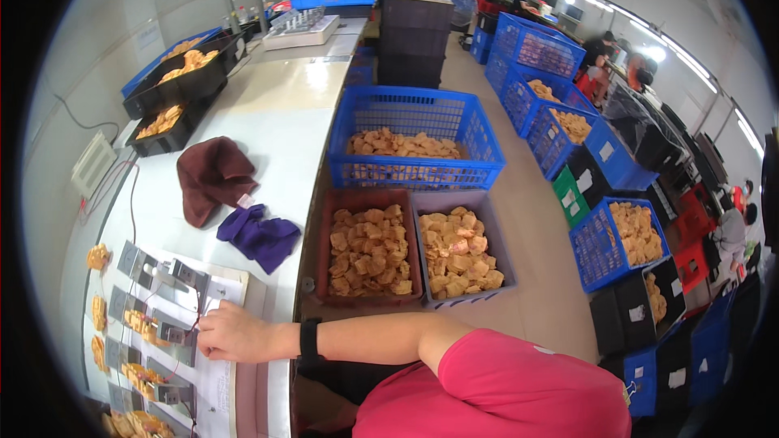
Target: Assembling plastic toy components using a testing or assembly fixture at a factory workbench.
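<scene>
My right hand (231, 334), with a black band (310, 338) at the wrist, reaches across the worktable from the right. Its fingers are curled at the edge of a grey metal block (177, 332) in a row of similar wired blocks. What the fingertips grip, if anything, is hidden. Lumpy yellow-tan pieces (144, 326) lie between the blocks, and another such piece (98, 257) sits left of the row. Under my hand is a pale board or sheet (217, 393). My left hand is out of view.
A brown cloth (213, 178) and a purple cloth (260, 237) lie on the white table (284, 146). Black trays (174, 81) of tan pieces stand at its far left. Beside the table are a red-brown bin (324, 276), a grey bin (509, 272) and a blue crate (414, 174).
</scene>
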A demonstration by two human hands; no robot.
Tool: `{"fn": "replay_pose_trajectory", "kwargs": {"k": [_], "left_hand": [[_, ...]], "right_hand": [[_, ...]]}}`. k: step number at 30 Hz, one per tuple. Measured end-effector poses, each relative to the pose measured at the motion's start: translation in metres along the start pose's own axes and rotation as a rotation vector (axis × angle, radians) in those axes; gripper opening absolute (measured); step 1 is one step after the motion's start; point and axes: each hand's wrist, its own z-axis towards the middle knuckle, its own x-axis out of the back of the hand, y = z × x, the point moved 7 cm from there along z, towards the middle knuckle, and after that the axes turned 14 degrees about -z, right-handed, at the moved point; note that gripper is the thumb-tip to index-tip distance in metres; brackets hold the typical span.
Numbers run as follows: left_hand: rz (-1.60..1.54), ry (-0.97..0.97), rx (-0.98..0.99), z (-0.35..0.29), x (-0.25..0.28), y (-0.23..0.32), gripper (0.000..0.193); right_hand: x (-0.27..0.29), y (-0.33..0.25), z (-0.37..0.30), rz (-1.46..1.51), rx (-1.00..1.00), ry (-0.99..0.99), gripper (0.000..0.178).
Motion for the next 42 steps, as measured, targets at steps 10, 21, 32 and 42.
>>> {"fn": "replay_pose_trajectory", "kwargs": {"k": [10,21,32,42], "left_hand": [[0.023,0.046,0.095,-0.019,0.001,-0.058,0.012],[0.057,0.069,0.068,0.001,0.012,-0.015,0.012],[-0.088,-0.313,0.051,-0.040,0.054,0.016,0.042],[-0.099,-0.228,0.006,-0.016,0.075,0.052,0.035]], "right_hand": [[0.015,-0.005,0.009,0.001,0.043,-0.195,0.015],[0.011,-0.016,0.023,-0.072,0.015,-0.294,0.011],[0.037,-0.040,-0.002,0.019,0.042,-0.301,0.021],[0.136,-0.367,-0.029,1.233,1.158,-0.623,0.018]]}}
